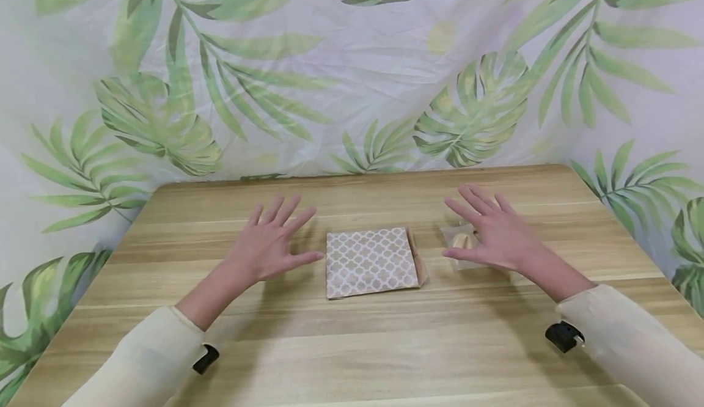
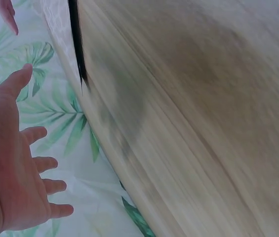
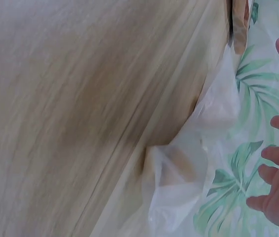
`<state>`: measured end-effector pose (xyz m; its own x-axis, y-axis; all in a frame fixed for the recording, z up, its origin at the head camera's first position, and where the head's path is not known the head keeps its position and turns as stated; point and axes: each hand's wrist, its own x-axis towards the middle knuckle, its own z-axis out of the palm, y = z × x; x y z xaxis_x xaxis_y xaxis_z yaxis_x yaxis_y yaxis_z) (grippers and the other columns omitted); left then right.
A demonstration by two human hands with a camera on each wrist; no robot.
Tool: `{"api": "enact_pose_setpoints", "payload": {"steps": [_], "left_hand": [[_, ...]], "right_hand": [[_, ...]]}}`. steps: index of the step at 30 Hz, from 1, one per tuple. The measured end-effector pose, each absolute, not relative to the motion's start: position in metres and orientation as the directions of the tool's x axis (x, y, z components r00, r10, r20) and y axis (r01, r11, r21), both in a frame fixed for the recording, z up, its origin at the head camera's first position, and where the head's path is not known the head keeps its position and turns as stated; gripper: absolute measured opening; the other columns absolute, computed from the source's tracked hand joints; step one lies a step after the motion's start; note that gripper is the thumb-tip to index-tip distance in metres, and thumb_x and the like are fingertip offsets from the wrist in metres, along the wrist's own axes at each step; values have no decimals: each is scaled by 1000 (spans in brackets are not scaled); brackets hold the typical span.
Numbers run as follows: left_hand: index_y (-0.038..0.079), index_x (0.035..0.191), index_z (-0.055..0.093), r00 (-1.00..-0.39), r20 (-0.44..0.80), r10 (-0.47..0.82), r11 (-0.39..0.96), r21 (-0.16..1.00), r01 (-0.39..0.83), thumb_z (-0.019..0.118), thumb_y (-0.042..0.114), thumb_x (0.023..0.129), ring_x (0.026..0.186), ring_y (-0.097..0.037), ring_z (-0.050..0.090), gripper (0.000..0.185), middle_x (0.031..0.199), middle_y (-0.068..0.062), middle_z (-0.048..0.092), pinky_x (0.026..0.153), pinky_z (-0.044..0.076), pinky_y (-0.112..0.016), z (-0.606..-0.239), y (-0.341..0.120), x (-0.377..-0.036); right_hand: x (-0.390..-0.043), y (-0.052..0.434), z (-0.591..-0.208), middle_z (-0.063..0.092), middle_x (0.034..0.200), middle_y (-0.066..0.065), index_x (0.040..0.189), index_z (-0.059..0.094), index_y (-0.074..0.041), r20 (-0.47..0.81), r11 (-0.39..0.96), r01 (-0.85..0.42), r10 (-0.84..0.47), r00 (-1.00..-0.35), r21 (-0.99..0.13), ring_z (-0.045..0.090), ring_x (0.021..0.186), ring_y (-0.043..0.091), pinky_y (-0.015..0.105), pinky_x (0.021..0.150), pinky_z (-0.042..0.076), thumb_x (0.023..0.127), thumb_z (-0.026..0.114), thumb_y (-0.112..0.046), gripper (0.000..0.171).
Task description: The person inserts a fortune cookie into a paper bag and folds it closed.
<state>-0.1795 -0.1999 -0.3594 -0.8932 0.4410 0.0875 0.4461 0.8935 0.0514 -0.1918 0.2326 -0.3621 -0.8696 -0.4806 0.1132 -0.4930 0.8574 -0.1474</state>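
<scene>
Hands both spread and released: left hand (image 1: 269,242) beside the patterned paper bag (image 1: 371,261), right hand (image 1: 497,230) over what looks like a clear-wrapped pastry (image 1: 459,243)

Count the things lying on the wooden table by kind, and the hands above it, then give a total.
Patterned paper bag: 1
Clear plastic packet with a pale item inside: 1
Hands, left hand and right hand, both with fingers spread: 2
Total: 4
</scene>
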Motion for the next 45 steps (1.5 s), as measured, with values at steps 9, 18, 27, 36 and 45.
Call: {"api": "enact_pose_setpoints", "payload": {"steps": [9, 18, 27, 36, 45], "left_hand": [[16, 159, 44, -857, 91, 507, 854, 82, 513, 64, 67, 91, 153, -45, 27, 87, 167, -18, 32, 118, 26, -70, -363, -184, -181], [15, 156, 48, -838, 75, 540, 834, 84, 545, 67, 64, 90, 149, -44, 35, 85, 162, -18, 40, 115, 34, -68, -364, -172, -181], [11, 155, 48, -828, -13, 560, 818, 166, 551, 70, 64, 89, 146, -46, 40, 87, 159, -19, 44, 113, 35, -68, -367, -157, -182], [4, 151, 51, -800, -16, 600, 777, 249, 578, 79, 55, 87, 142, -42, 47, 87, 154, -22, 50, 115, 39, -60, -372, -153, -183], [5, 147, 57, -787, -25, 617, 765, 256, 591, 84, 51, 83, 140, -42, 49, 83, 153, -21, 51, 115, 40, -57, -378, -153, -183]], "right_hand": [[-190, 219, -362, 42, 159, 24, 156, 46, -6, 180, 789, -559, -529, -829, -254, 38, 146, 46, 63, 114, 38, 92, 74, -50, 83], [-186, 206, -357, 51, 151, 26, 151, 50, -2, 184, 731, -550, -524, -832, -405, 46, 140, 45, 63, 111, 41, 97, 74, -32, 66], [-185, 191, -362, 65, 135, 23, 141, 59, 4, 207, 660, -580, -557, -804, -478, 61, 125, 40, 56, 102, 51, 95, 76, -18, 54], [-188, 176, -368, 72, 112, 18, 133, 63, 8, 110, 621, -501, -557, -823, -603, 68, 104, 31, 43, 82, 60, 90, 77, -7, 47], [-191, 164, -372, 70, 93, 6, 129, 65, 10, 71, 632, -516, -591, -803, -578, 67, 90, 20, 38, 81, 58, 87, 76, -3, 46]]}}
